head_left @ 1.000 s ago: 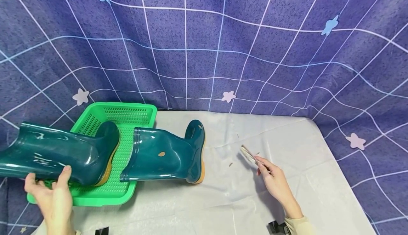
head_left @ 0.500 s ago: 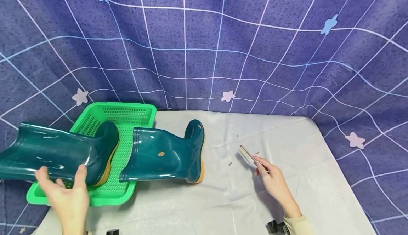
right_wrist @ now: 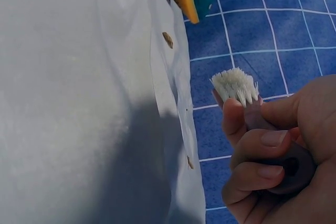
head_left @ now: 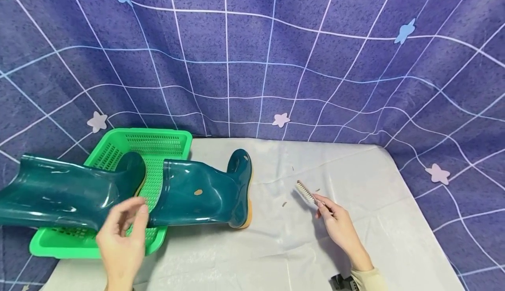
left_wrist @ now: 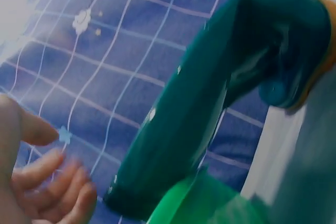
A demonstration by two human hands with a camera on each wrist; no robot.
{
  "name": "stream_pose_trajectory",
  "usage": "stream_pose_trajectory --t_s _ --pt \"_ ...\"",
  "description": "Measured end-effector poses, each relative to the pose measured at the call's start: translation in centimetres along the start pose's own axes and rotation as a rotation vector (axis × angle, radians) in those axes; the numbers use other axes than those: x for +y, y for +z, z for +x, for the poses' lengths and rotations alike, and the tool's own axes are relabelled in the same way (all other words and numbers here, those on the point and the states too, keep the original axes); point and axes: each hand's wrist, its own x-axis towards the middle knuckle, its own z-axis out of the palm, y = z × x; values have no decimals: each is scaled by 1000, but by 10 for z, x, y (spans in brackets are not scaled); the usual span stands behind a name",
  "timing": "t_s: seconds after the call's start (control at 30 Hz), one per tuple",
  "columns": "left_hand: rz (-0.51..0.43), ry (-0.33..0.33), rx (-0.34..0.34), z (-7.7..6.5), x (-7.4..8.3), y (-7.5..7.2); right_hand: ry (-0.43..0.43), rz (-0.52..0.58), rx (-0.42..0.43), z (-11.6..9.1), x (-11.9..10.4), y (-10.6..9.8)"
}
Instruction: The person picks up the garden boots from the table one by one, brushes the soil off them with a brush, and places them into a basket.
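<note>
My left hand (head_left: 122, 243) hovers in front of the green basket, near a dark green rubber boot (head_left: 59, 190), with its fingers loosely bent and nothing between them. It is apart from a boot in the left wrist view too. That first boot lies on its side across the basket (head_left: 67, 252), its shaft sticking out past the left side. Beside it a second rubber boot (head_left: 183, 205) lies on the table, its shaft opening at the basket's right rim. A brown spot marks its shaft. My right hand (head_left: 341, 227) grips a white-bristled brush (head_left: 305, 192) by the handle, above the table.
Small brown bits (head_left: 284, 204) are scattered on the white-covered table (head_left: 236, 264) between the second boot and the brush. A blue curtain (head_left: 252, 72) with grid lines and stars hangs behind the table's back edge.
My left hand has left the first boot's shaft and moved right, toward the second boot's opening; its fingers have drawn closer together. The boots and right hand with the brush stay nearly still.
</note>
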Motion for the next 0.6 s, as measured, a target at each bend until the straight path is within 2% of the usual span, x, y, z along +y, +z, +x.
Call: stream_pose_trajectory --t_s 0.07,0.17,0.23,0.33,0.4,0.43,0.5,0.6 --pt "13 51 -88 -9 3 3 2 -3 0 1 0 0" --pt "96 86 -286 -19 8 7 2 -7 -5 1 0 1" --pt "196 8 -469 -23 11 8 5 -4 -10 1 -1 2" --pt "409 -171 -779 -25 11 12 8 3 -16 2 -1 3" --pt "515 -272 -931 -26 7 17 4 7 -16 2 -1 3" --pt "539 -308 -966 -26 4 20 2 7 -15 2 -1 4" --pt "538 -357 -971 -29 -3 27 -10 4 -12 1 -1 4" --pt "447 -367 -894 -34 -15 35 -28 -2 -7 -1 0 6"
